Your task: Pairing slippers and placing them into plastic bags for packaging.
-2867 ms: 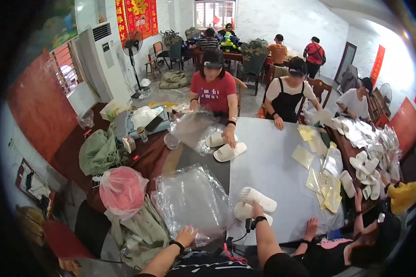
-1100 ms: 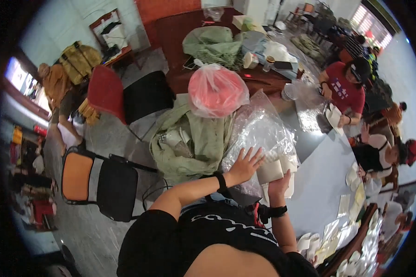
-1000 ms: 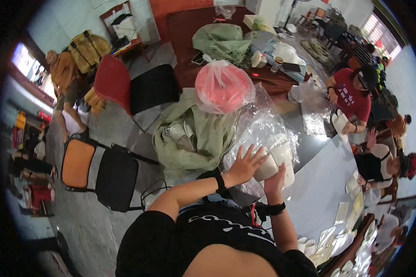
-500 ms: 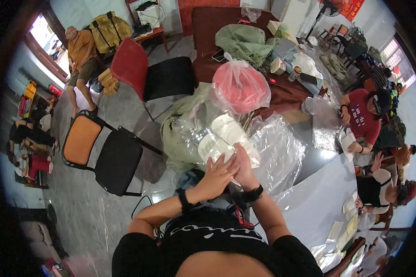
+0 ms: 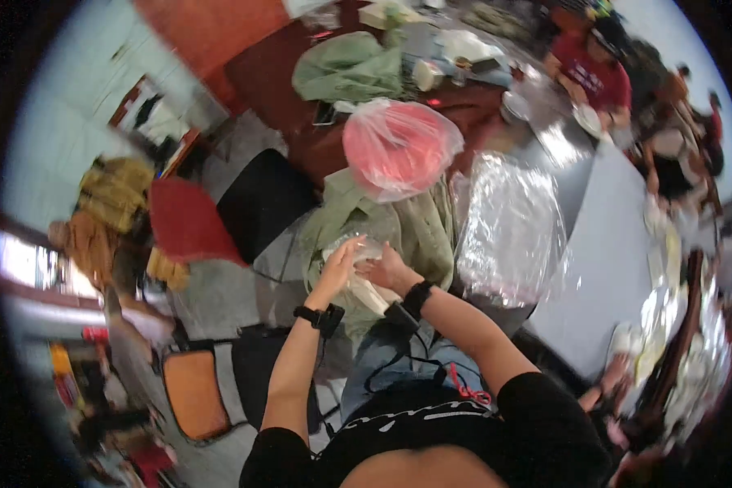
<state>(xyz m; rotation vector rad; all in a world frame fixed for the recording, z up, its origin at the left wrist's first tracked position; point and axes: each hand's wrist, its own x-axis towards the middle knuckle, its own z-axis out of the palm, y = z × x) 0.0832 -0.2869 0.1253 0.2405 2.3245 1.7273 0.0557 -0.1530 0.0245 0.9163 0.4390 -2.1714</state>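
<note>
Grip of the left hand [image 5: 336,274] and right hand [image 5: 389,271] is clamped from either side on the cream slippers [image 5: 369,294] in clear plastic, though blur hides the exact finger contact. The slippers tilt over the green sack [image 5: 429,237]; whether they touch it cannot be told. Just beyond the sack sits a pink bundle [image 5: 403,152] in a translucent bag. To the right, clear plastic bags [image 5: 508,228] lie on the counter [image 5: 610,244].
</note>
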